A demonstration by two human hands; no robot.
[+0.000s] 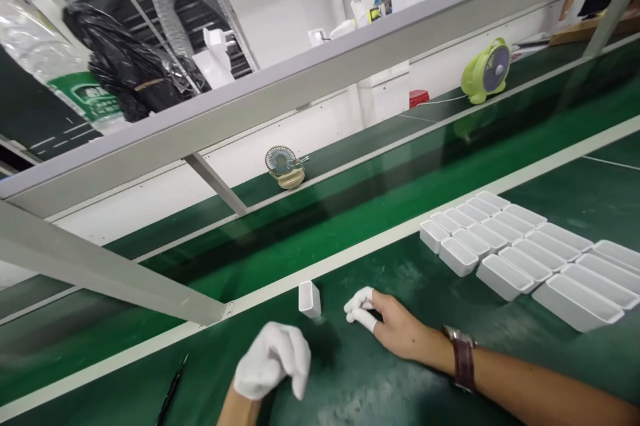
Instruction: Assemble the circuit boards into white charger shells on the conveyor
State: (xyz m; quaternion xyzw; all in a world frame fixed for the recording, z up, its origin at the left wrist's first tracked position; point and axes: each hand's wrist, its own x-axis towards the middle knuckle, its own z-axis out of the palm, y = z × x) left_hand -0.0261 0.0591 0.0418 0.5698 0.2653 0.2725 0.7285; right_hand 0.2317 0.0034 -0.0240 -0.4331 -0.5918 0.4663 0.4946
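A small white plastic box (309,299) with its open face toward me stands on the dark green bench top, touched by neither hand. My left hand (274,361), in a white glove, is just in front of it; its fingers are loosely bent downward and no object shows in them. To the right of the box is my right hand (385,321), with white covers on the fingers. Its thumb and fingertips meet in a pinch; whether something tiny is between them is hidden. Several similar white boxes (510,236) stand in rows at the right.
A black pen (173,389) lies at the front left. Behind the pale bench edge runs a green belt (320,233). A beige fan (285,166) and a lime green fan (487,71) stand beyond it. A grey shelf (300,86) on slanted-looking posts crosses above, carrying bags and white parts.
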